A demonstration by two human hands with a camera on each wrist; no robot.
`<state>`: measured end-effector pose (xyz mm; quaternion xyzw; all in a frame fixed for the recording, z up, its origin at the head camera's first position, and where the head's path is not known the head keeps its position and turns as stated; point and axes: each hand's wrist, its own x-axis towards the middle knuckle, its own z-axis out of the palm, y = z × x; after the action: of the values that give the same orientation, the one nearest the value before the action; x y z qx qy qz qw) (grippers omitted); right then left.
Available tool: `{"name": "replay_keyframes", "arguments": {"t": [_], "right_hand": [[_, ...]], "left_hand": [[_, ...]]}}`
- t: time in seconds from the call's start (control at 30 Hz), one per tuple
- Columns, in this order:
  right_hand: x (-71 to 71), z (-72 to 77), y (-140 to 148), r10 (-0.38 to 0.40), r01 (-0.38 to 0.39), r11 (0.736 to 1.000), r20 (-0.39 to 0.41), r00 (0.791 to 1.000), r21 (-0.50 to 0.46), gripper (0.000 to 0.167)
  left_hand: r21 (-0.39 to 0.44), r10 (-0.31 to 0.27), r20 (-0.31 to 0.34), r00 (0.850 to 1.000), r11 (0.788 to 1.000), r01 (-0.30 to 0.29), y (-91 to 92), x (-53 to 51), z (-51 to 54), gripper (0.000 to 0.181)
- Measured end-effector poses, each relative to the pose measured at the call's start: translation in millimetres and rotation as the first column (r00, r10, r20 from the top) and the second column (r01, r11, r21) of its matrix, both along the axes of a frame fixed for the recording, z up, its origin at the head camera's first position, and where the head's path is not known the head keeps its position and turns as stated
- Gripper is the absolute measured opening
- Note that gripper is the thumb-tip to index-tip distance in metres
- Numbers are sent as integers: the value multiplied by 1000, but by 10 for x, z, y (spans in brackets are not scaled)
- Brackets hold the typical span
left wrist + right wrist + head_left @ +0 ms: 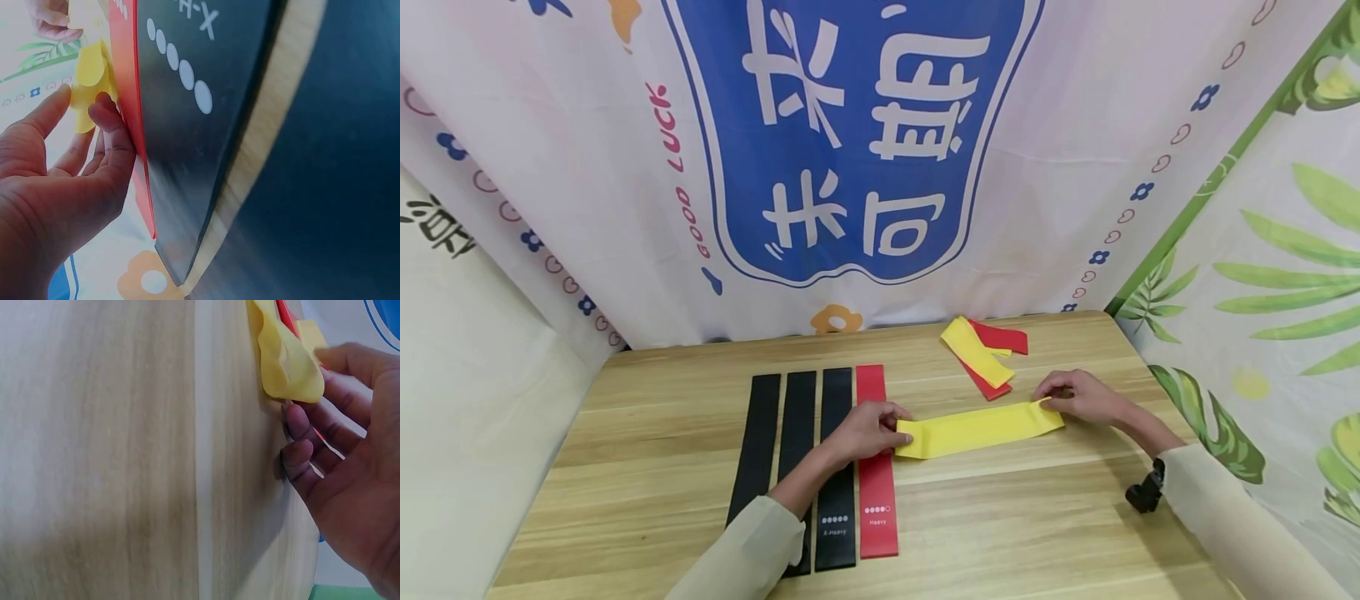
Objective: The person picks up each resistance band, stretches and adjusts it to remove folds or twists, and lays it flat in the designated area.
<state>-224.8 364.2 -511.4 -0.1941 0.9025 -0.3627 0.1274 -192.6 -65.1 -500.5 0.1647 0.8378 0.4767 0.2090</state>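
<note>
A yellow resistance band (pixel 981 431) is stretched out flat, running left to right above the table in the head view. Its left end is pinched between the thumb and fingers of my left hand (pixel 867 429), which passes over a red band (pixel 876 483) marked Heavy. My right hand (pixel 1081 397) pinches the upper corner of the other end. In the left wrist view the yellow band (pixel 90 94) looks looped at my fingertips. The right wrist view shows the band's rounded end (pixel 290 372) by the thumb and fingers.
Left of the red band lie several black bands (pixel 837 548) in a row, one marked X-Heavy. A loose pile of a yellow band (pixel 976 352) and red bands (pixel 1006 338) sits at the back right of the wooden table (pixel 1000 533). Printed cloth (pixel 1060 167) hangs behind.
</note>
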Motion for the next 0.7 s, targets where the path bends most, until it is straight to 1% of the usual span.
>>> {"name": "replay_keyframes", "arguments": {"t": [0.07,0.13,0.23,0.33,0.4,0.57,0.7], "right_hand": [[13,2,-28,-33,34,999,-10,999,15,9],[28,8,-57,-60,60,998,-23,998,25,14],[43,-7,-100,-76,79,996,-73,994,44,23],[54,-28,-144,-68,77,995,-128,989,63,27],[60,-45,-162,-61,73,995,-151,987,71,28],[73,-71,-168,-45,55,997,-166,985,58,23],[85,-83,-169,-41,46,999,-168,985,25,18]], "left_hand": [[3,3,4,1000,1000,-3,0,-1,-2,33],[10,7,6,1000,1000,-7,0,0,-1,32],[24,12,8,1000,1000,-12,4,6,6,31],[36,11,3,1000,999,-11,6,10,10,30],[40,10,3,1000,999,-10,6,8,6,29],[40,6,6,1000,999,-6,4,-1,-8,27],[47,12,2,1000,999,-12,2,-1,-23,26]]}}
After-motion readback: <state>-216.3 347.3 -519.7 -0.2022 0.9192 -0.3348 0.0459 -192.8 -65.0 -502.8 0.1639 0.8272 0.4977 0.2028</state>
